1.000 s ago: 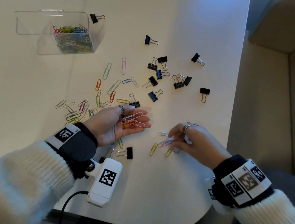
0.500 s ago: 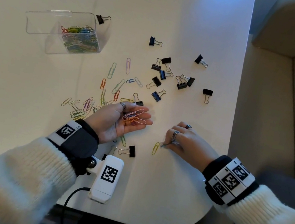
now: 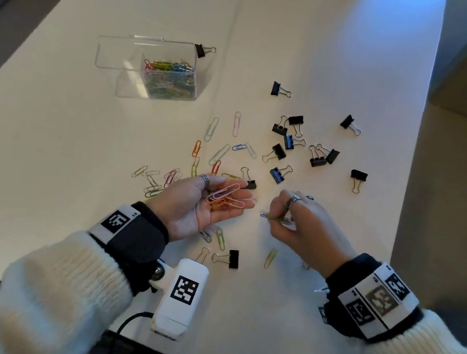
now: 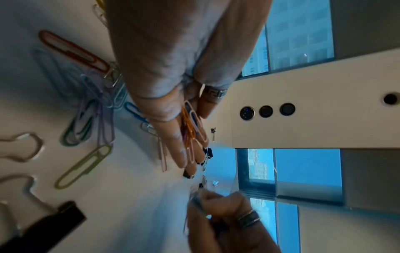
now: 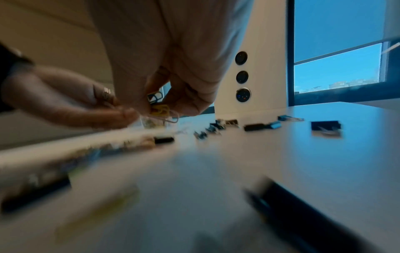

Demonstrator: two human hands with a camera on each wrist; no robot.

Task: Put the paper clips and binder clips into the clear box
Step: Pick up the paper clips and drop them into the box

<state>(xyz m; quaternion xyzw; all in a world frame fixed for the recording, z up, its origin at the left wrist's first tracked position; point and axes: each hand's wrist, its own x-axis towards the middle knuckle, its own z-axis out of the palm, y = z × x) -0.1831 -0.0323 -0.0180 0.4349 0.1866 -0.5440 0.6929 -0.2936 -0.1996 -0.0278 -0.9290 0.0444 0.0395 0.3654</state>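
Observation:
My left hand [image 3: 205, 203] lies palm up just above the table, fingers straight, with pink and orange paper clips [image 3: 227, 197] resting on them; the same clips [image 4: 190, 126] show in the left wrist view. My right hand [image 3: 291, 215] hovers to its right and pinches a few paper clips [image 3: 275, 218] between thumb and fingers. The clear box [image 3: 163, 71], lid open to the left, stands at the far left, partly filled with coloured paper clips. Loose paper clips [image 3: 218, 152] lie beyond my left hand. Several binder clips [image 3: 300, 145] lie scattered to the right.
One binder clip [image 3: 204, 50] sits against the box's far right corner. Another binder clip [image 3: 228, 258] and a yellow-green paper clip [image 3: 270, 258] lie near my wrists. The table edge [image 3: 410, 176] runs close on the right, a beige seat beyond it.
My right hand picked paper clips off the table and lifted them towards my left palm. My left hand kept its place with its clips.

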